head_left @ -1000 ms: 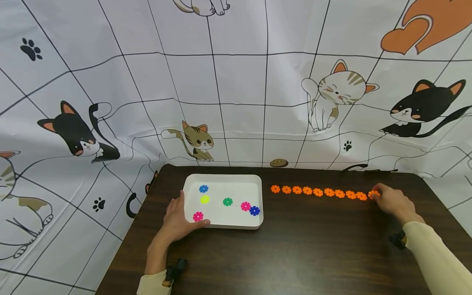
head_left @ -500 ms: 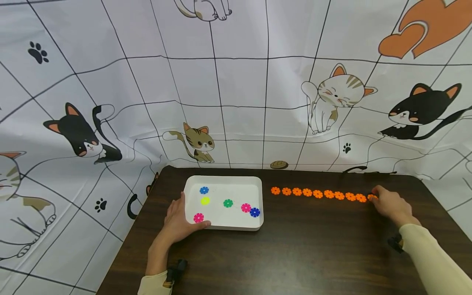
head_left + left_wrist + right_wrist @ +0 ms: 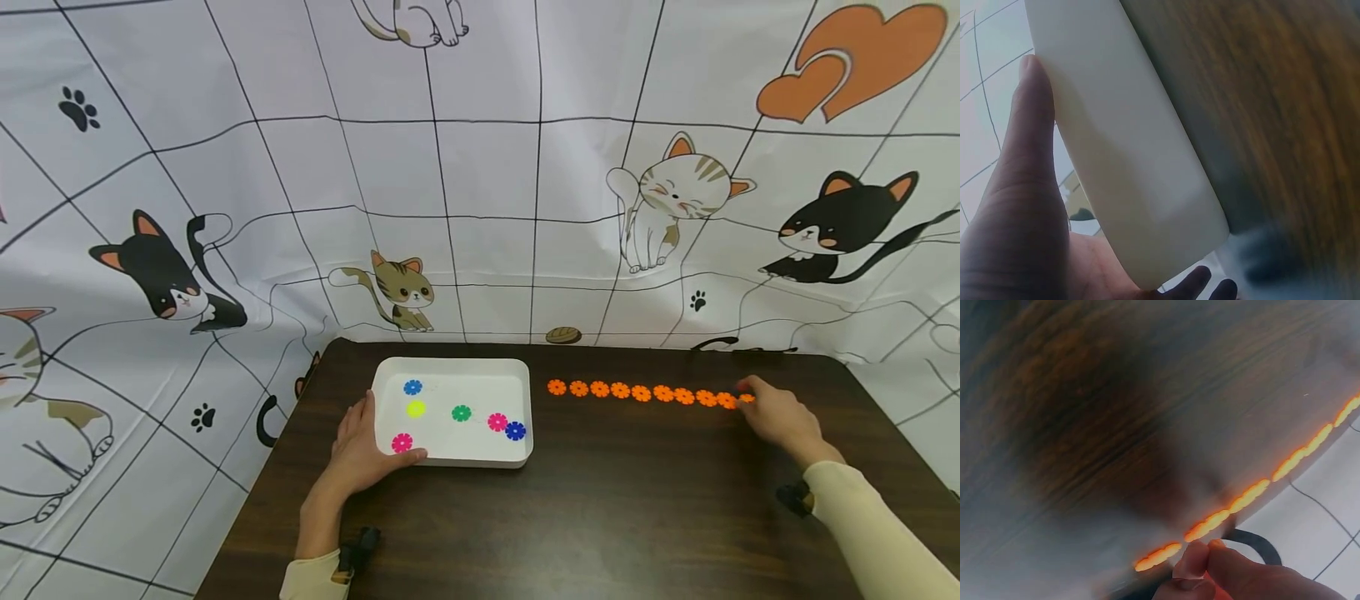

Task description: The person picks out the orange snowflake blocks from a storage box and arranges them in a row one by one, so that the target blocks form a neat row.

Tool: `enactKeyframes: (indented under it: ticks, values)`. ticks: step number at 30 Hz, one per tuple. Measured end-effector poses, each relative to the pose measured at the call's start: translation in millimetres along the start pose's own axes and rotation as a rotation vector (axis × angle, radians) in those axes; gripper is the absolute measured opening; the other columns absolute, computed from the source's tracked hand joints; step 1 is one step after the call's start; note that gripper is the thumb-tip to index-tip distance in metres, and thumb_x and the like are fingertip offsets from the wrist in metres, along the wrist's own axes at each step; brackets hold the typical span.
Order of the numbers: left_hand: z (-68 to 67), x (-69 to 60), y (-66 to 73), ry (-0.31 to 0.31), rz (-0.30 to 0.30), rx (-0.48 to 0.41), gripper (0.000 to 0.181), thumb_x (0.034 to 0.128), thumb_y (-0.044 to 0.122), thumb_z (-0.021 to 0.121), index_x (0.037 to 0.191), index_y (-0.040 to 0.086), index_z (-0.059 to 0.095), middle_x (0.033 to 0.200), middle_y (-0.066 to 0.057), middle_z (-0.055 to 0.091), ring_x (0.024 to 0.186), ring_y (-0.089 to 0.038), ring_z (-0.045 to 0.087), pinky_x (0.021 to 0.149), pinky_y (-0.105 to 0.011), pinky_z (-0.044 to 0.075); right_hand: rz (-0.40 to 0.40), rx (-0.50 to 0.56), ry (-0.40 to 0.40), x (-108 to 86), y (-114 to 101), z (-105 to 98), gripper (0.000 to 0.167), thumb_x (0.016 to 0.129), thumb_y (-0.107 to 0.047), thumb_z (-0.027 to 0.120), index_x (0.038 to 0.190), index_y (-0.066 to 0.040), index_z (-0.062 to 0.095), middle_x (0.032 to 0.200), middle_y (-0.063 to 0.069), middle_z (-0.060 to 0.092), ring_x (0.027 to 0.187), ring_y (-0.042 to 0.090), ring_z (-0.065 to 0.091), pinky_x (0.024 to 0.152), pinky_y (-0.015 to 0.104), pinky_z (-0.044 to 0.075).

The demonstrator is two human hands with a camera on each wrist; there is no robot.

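Note:
A row of orange snowflake building discs (image 3: pixel 641 393) lies on the dark wooden table. My right hand (image 3: pixel 783 423) is at the row's right end, its fingertips pinching the last orange disc (image 3: pixel 747 398), partly covered by them. In the right wrist view the fingers (image 3: pixel 1232 565) are bunched close to the row, with something reddish showing between them. To the left stands a shallow white tray (image 3: pixel 450 458). My left hand (image 3: pixel 360 454) grips its near left corner, thumb along the near rim and fingers round the left side, as the left wrist view also shows.
Inside the tray lie loose discs: a light blue one (image 3: pixel 412 387), a yellow one (image 3: pixel 416 408), a green one (image 3: pixel 461 413), two pink ones and a dark blue one (image 3: pixel 515 431). A white cat-printed cloth (image 3: pixel 487 167) hangs behind the table's back edge.
My right hand has slid slightly left, bringing the last orange disc closer against the row. The left hand and the tray have stayed put; the head view has shifted a little.

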State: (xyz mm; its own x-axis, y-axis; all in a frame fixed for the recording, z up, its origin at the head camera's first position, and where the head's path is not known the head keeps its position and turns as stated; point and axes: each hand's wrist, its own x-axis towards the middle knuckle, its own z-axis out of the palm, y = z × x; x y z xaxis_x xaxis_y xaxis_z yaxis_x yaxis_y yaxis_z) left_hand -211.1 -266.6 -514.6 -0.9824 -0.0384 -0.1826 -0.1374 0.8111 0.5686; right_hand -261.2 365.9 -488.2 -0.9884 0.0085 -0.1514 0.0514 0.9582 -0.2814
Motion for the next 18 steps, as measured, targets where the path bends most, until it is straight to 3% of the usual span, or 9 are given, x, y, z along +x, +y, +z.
enactKeyframes:
  ticks: [5, 10, 15, 18]
  values:
    - [0.7, 2.8, 2.8, 0.024, 0.026, 0.026, 0.144, 0.0640, 0.077, 0.077, 0.165, 0.013, -0.003, 0.173, -0.018, -0.004, 0.158, -0.048, -0.003, 0.120, -0.079, 0.009, -0.033, 0.035, 0.036, -3.4, -8, 5, 0.040, 0.103, -0.022, 0.051, 0.135, 0.002, 0.047, 0.096, 0.027, 0.069, 0.068, 0.030, 0.062, 0.052, 0.040, 0.045]
    - [-0.7, 3.5, 8.5, 0.051, 0.077, 0.076, 0.133, 0.0682, 0.073, 0.077, 0.166, 0.018, 0.005, 0.174, -0.015, -0.007, 0.159, -0.046, -0.005, 0.121, -0.078, 0.006, -0.094, 0.071, 0.108, -7.0, -20, 16, 0.041, 0.101, -0.020, 0.050, 0.134, 0.004, 0.050, 0.072, 0.008, 0.058, 0.056, 0.018, 0.047, 0.048, 0.032, 0.036]
    - [-2.9, 3.2, 17.4, 0.079, 0.135, 0.117, 0.123, 0.0745, 0.066, 0.076, 0.166, 0.016, 0.011, 0.174, -0.015, -0.004, 0.159, -0.045, -0.004, 0.123, -0.075, 0.004, -0.160, 0.081, 0.176, -11.3, -39, 24, 0.040, 0.099, -0.020, 0.057, 0.131, 0.005, 0.055, 0.076, 0.007, 0.058, 0.058, 0.016, 0.048, 0.049, 0.031, 0.037]
    - [-3.5, 3.5, 23.4, 0.108, 0.171, 0.127, 0.117, 0.0791, 0.059, 0.076, 0.165, 0.013, 0.012, 0.174, -0.016, -0.001, 0.160, -0.044, -0.003, 0.125, -0.071, 0.004, -0.195, 0.086, 0.196, -13.3, -52, 26, 0.039, 0.100, -0.021, 0.060, 0.130, 0.005, 0.058, 0.086, 0.015, 0.066, 0.066, 0.022, 0.059, 0.051, 0.036, 0.046]
